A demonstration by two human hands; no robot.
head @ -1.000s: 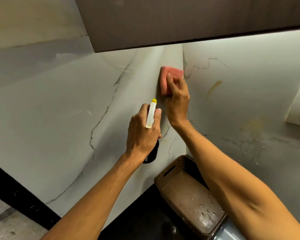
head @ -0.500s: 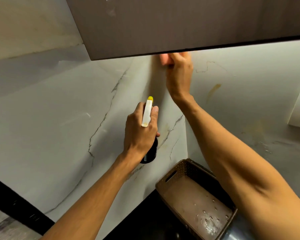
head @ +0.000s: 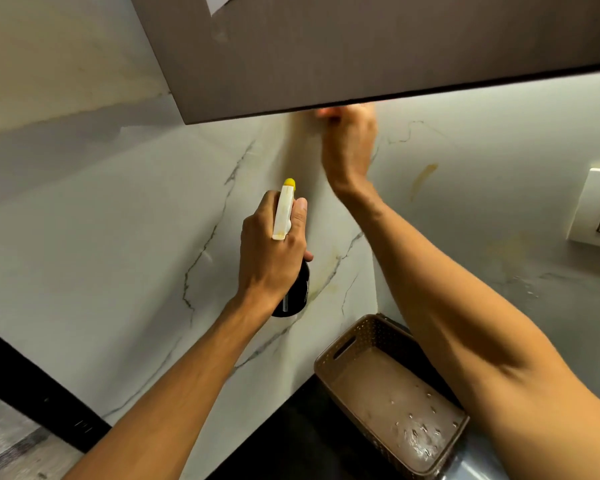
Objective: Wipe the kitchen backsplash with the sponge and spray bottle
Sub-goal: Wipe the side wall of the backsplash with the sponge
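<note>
Head view: I see the left grip [head: 274, 251] curled round the spray bottle [head: 282, 213] near the backsplash [head: 118, 237] corner. The right grip [head: 349, 147] meets the pink sponge [head: 323, 113] under the cabinet [head: 361, 46]; its hold I cannot tell.

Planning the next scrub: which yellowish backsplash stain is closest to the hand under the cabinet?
The narrow slanted streak just right of the right hand; the others sit lower, near the spray bottle and switch plate.
</note>
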